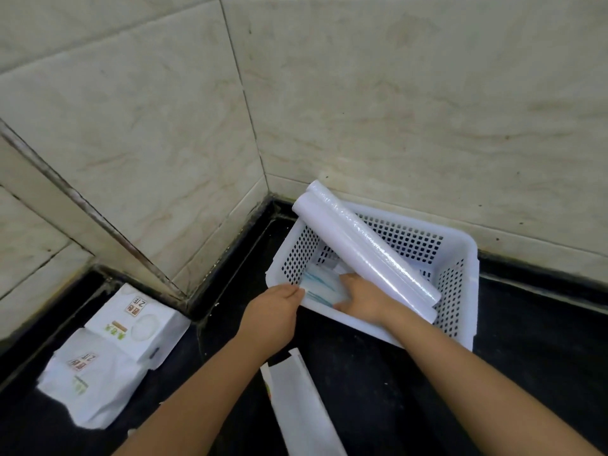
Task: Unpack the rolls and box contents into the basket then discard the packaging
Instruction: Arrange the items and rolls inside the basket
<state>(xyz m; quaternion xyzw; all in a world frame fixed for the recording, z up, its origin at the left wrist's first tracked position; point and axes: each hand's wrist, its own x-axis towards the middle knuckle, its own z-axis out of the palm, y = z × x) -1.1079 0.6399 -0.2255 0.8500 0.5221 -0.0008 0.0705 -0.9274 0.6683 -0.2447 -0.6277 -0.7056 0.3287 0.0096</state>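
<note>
A white perforated basket (pixel 467 258) sits on the black counter against the tiled wall. Two long white rolls (pixel 358 238) in clear film lie slanted across it, their far ends resting on the back-left rim. Inside, at the near-left corner, lies a flat white packet with blue-green print (pixel 320 287). My right hand (pixel 365 301) reaches into the basket and rests flat on that packet, under the rolls. My left hand (pixel 273 317) is at the basket's near-left rim, fingertips touching the packet's edge. A flattened white box (pixel 302 406) lies on the counter between my forearms.
Two white paper packages with green and red print (pixel 108 350) sit at the counter's left, near the wall corner. Tiled walls (pixel 394 110) close the counter at the back and left. The black counter (pixel 543 340) extends to the right of the basket.
</note>
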